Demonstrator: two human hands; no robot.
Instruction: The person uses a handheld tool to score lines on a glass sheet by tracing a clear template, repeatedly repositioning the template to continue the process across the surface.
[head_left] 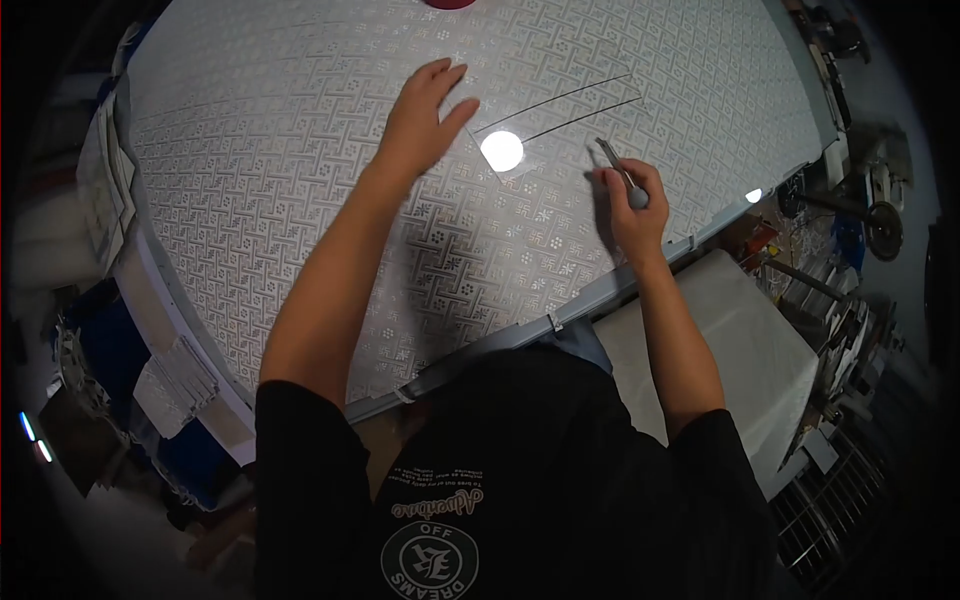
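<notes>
A large sheet with a silvery fretwork and flower pattern (470, 265) covers the table. My left hand (425, 120) rests on it with fingers spread, its thumb beside the corner of a clear, flat piece (515, 180) that reflects a bright round glare. Two thin dark lines (575, 120) run from there toward the upper right, nearly parallel. Between the thumb and fingers of my right hand (640, 210) is a slim metal pen-like cutting tool (608, 152) with a rounded grey end. Its tip points up and left, just below the lower line.
A metal edge with small clips (556, 322) borders the table in front of my body. At the far edge shows a red round object (450, 3). Stacked pale sheets (180, 385) lie at left. A covered surface (730, 350), cluttered shelving and a wire rack (825, 520) stand at right.
</notes>
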